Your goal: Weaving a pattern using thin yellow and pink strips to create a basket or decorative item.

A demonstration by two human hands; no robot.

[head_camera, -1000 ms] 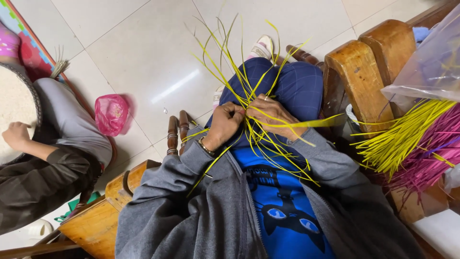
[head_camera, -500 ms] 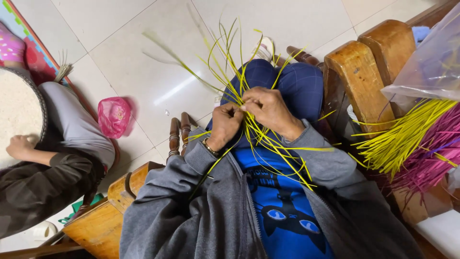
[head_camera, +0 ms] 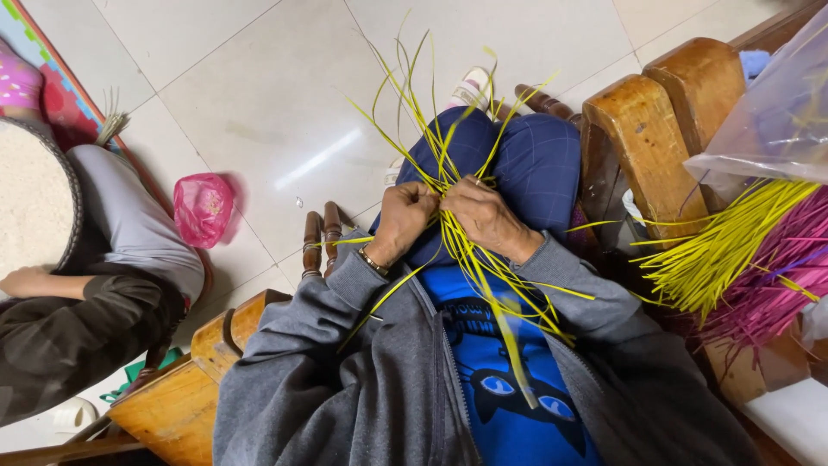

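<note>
Both hands meet over the lap — left hand and right hand each grip pinching yellow strips.

Looks like a home doubling as a little craft spot, honestly; I'm on a wooden chair over a pale tiled floor, with a colourful play mat off in the corner; yellow strips and pink strips spill from a clear bag beside me; another person sits close by on the floor with a round woven tray.
</note>
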